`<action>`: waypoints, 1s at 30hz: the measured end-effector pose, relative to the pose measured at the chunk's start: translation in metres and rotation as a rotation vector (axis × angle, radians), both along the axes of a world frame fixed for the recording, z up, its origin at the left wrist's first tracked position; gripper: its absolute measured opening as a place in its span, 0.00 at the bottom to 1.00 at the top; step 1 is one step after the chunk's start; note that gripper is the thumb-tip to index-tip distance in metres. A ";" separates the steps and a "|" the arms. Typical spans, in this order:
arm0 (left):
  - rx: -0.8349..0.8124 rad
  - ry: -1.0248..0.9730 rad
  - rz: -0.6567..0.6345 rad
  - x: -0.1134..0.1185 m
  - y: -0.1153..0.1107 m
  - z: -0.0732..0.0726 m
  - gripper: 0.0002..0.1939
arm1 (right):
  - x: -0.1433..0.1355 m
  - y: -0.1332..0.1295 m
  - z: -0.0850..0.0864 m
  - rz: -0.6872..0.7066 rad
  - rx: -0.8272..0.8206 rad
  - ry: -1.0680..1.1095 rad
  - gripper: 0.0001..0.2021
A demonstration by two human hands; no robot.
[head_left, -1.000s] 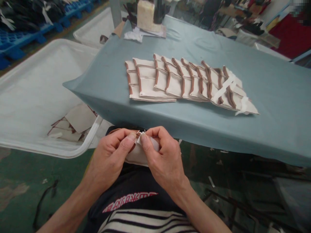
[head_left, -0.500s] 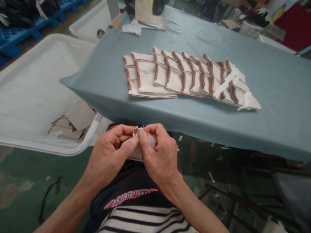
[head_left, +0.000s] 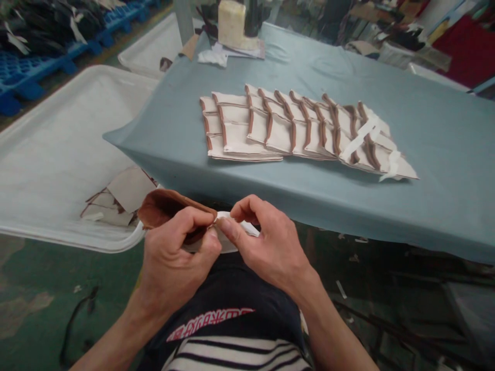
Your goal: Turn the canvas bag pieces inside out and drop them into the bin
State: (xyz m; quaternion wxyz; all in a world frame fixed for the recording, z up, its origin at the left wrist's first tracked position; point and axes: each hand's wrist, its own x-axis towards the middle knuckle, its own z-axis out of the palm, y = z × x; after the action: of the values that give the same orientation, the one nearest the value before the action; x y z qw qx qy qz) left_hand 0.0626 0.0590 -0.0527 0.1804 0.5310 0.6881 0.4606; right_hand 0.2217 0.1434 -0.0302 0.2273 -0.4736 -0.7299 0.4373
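In front of my lap, my left hand pinches the corner of a brown and cream fabric piece. The brown part curves open like a pouch to the left of that hand. My right hand meets the same corner, its thumb pressed on the edge and its index finger curled close by. White material shows behind the right fingers. What lies right between the fingertips is too small to make out.
A row of overlapping cream pieces with brown edges lies on the blue-covered table. White strips rest on its right end. At left, a white bin holds similar pieces. Blue pallets stand beyond.
The brown part of the fabric piece has come into view left of my left hand. My right index finger has lifted off the pinch, and the right hand has shifted slightly right.
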 end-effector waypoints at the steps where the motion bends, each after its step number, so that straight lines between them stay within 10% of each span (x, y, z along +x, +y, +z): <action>1: 0.019 -0.004 -0.014 -0.001 -0.001 -0.002 0.06 | 0.000 0.004 -0.002 0.029 -0.075 0.062 0.12; 7: -0.146 -0.331 -0.148 -0.005 -0.002 0.003 0.06 | -0.007 0.018 -0.033 0.338 -0.734 0.451 0.18; 11: -0.230 -0.476 -0.245 -0.008 0.006 0.019 0.07 | -0.010 0.018 -0.049 0.423 -0.801 0.558 0.29; 30: -0.268 -0.206 -0.344 -0.012 0.002 0.038 0.04 | 0.018 0.039 0.003 0.591 0.489 0.112 0.09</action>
State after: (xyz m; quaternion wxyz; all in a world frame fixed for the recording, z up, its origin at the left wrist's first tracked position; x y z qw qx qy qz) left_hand 0.0505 0.0613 -0.0145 0.3940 0.5619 0.6205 0.3795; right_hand 0.2395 0.1820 -0.0270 0.2372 -0.1501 -0.9042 0.3220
